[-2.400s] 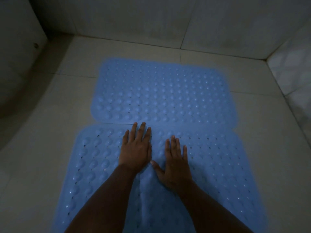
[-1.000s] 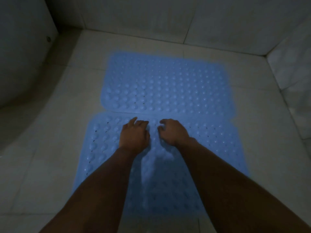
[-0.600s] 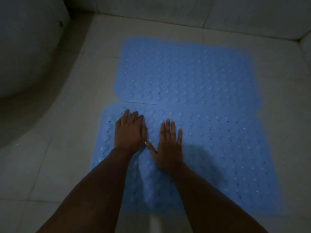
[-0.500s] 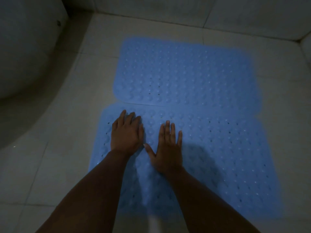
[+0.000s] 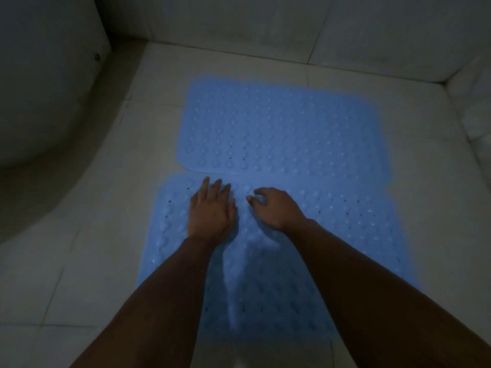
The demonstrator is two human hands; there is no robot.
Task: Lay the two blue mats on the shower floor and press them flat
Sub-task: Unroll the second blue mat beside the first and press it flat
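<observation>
Two bumpy blue rubber mats lie on the pale tiled shower floor (image 5: pixel 87 261), the far mat (image 5: pixel 281 128) overlapping the near mat (image 5: pixel 345 235) along their shared edge. The left hand (image 5: pixel 211 213) presses flat on the near mat, fingers spread; just beside it, the right hand (image 5: pixel 276 208) rests there with fingers curled, gripping nothing.

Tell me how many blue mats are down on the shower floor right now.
2. The far mat lies toward the back wall; the near mat lies in front of it under both hands, their edges meeting. The arms cover part of the near one.
</observation>
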